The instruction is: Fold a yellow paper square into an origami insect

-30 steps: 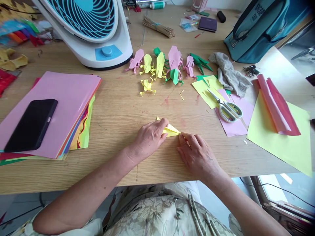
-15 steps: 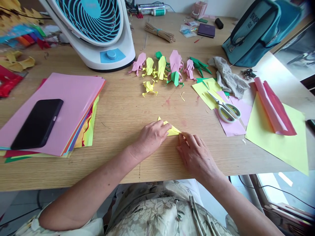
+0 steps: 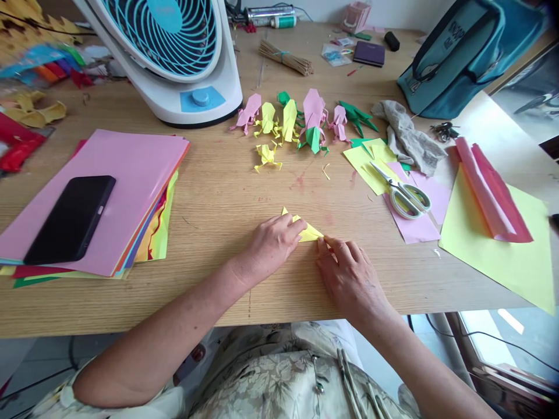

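Note:
A small folded yellow paper lies on the wooden table in front of me, its corners pointing up and to the right. My left hand rests over its left part with the fingers closed on it, hiding much of the paper. At its right tip, the thumb and forefinger of my right hand pinch the point. Beyond my hands stand several folded paper frogs in pink, yellow and green; a yellow frog sits closest.
On the left, a phone lies on a stack of coloured paper, with a fan behind. To the right are scissors on paper pieces, a grey cloth, a yellow sheet and a teal bag.
The whole view has shifted slightly, with table items appearing a little further right. Both hands keep nearly the same position on the yellow paper.

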`<state>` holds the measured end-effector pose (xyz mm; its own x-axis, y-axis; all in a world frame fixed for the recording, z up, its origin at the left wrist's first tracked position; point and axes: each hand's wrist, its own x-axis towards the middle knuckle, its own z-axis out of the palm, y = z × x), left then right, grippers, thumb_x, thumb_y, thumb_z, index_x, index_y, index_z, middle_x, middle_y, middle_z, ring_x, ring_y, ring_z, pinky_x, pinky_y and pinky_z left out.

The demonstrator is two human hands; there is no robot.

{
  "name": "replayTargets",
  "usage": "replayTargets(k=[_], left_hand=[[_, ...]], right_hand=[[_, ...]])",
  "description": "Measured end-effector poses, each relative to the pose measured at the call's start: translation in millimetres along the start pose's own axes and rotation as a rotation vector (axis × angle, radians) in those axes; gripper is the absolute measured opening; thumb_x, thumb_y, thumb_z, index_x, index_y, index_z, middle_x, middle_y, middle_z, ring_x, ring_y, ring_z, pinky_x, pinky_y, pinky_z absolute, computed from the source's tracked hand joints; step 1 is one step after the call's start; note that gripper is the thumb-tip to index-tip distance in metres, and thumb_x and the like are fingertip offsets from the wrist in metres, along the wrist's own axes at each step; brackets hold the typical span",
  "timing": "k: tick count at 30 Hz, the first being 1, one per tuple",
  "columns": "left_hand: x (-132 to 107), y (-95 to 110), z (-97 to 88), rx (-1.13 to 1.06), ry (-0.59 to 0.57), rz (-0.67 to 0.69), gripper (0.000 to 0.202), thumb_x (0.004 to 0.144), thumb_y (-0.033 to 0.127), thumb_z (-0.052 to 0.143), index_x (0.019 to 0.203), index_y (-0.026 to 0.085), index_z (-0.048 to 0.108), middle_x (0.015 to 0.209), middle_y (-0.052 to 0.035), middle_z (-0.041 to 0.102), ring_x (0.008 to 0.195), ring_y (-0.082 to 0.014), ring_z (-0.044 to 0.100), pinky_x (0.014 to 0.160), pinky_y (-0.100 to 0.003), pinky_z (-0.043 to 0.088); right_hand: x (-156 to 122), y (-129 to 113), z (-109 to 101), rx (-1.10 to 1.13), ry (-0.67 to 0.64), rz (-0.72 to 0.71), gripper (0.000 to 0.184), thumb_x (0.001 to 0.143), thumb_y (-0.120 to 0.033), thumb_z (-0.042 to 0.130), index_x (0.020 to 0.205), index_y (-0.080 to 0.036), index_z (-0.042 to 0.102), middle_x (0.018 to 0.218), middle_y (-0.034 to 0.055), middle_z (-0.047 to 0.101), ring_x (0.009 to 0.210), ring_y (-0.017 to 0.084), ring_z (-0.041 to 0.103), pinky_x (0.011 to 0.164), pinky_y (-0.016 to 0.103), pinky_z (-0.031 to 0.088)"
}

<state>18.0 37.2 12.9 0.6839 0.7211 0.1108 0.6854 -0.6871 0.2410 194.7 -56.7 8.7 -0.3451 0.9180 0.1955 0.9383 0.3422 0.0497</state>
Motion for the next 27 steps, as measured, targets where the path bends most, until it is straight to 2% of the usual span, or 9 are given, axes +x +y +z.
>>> replayTargets(k=[7,15,21,24,27], left_hand=[[0.0,-0.7,-0.4,0.005,-0.004,0.007,0.015,0.095,0.014,0.052,0.107,0.019,0.059,0.097,-0.0053,0.063,0.09,-0.0206,0.065,0.077,-0.031,0.051],[-0.8,-2.7,1.9,0.003,0.009,0.036,0.018,0.094,0.011,0.051,0.108,0.018,0.059,0.096,-0.0053,0.062,0.09,-0.0208,0.064,0.079,-0.031,0.051],[-4.4,-4.2,1.3,-0.033,0.069,0.087,0.02,0.093,0.008,0.048,0.107,0.016,0.06,0.094,-0.0062,0.06,0.091,-0.021,0.061,0.084,-0.032,0.052],[-7.8,-6.2,-0.6,-0.103,0.083,0.08,0.023,0.092,0.007,0.049,0.108,0.016,0.061,0.1,-0.0076,0.057,0.092,-0.0197,0.061,0.084,-0.031,0.053],[-9.9,-9.7,-1.6,-0.181,0.1,0.069,0.024,0.091,0.006,0.049,0.11,0.015,0.062,0.116,-0.0112,0.054,0.093,-0.0184,0.063,0.083,-0.03,0.054]], right_hand=[[1.1,-1.0,1.3,0.013,-0.051,0.016,0.042,0.099,-0.023,0.047,0.132,0.001,0.055,0.12,0.0214,0.06,0.095,0.027,0.05,0.081,0.04,0.049],[2.5,0.0,-4.0,0.036,-0.104,0.033,0.043,0.1,-0.025,0.046,0.138,-0.005,0.052,0.124,0.0191,0.06,0.098,0.026,0.053,0.084,0.04,0.048],[2.7,-1.7,-5.2,0.023,-0.123,0.043,0.045,0.098,-0.025,0.049,0.139,-0.006,0.053,0.124,0.0185,0.06,0.099,0.027,0.052,0.083,0.04,0.048],[3.9,-3.0,-6.8,0.023,-0.134,0.055,0.046,0.098,-0.026,0.051,0.14,-0.007,0.053,0.124,0.0179,0.06,0.098,0.027,0.052,0.082,0.04,0.048],[5.0,-4.9,-8.9,0.02,-0.143,0.07,0.047,0.097,-0.028,0.052,0.141,-0.011,0.053,0.123,0.0164,0.06,0.096,0.027,0.052,0.08,0.04,0.047]])
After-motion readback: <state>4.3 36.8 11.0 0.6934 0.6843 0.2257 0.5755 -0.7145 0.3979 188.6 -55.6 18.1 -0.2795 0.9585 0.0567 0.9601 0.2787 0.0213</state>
